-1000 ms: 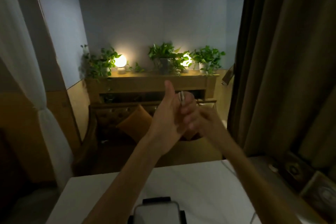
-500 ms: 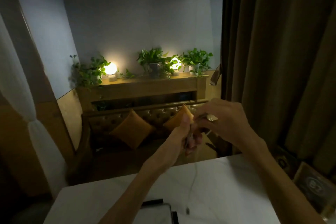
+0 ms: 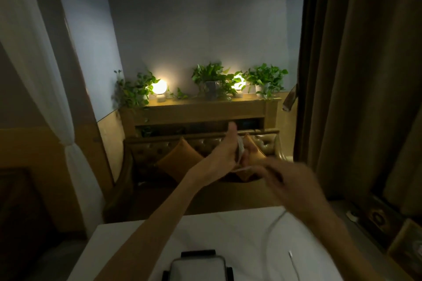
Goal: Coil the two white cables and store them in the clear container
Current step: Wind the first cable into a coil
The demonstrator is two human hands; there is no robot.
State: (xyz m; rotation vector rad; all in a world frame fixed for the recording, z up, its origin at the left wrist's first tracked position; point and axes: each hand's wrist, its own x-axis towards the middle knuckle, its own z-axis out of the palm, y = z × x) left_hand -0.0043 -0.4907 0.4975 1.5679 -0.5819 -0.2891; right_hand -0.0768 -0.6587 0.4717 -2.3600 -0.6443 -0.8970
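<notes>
My left hand (image 3: 225, 155) is raised above the far edge of the white table (image 3: 141, 246), thumb up, with loops of a white cable (image 3: 240, 150) wound round its fingers. My right hand (image 3: 287, 180), blurred by motion, is just right of it and lower, pinching the same cable where it leaves the coil. The cable's loose part (image 3: 272, 223) hangs down in a curve onto the table, and a white plug end (image 3: 291, 254) lies at the front right. The clear container (image 3: 197, 269) with black clips stands at the bottom edge.
A brown curtain (image 3: 365, 75) hangs close on the right, and framed items (image 3: 376, 219) sit on a ledge beside the table. Beyond the table are a tufted sofa with orange cushions (image 3: 178, 157) and a shelf of plants and lamps (image 3: 205, 89).
My right hand has swung down and to the right of the left hand, drawing the cable round it. My left hand lifted, thumb up. The camera tilted slightly.
</notes>
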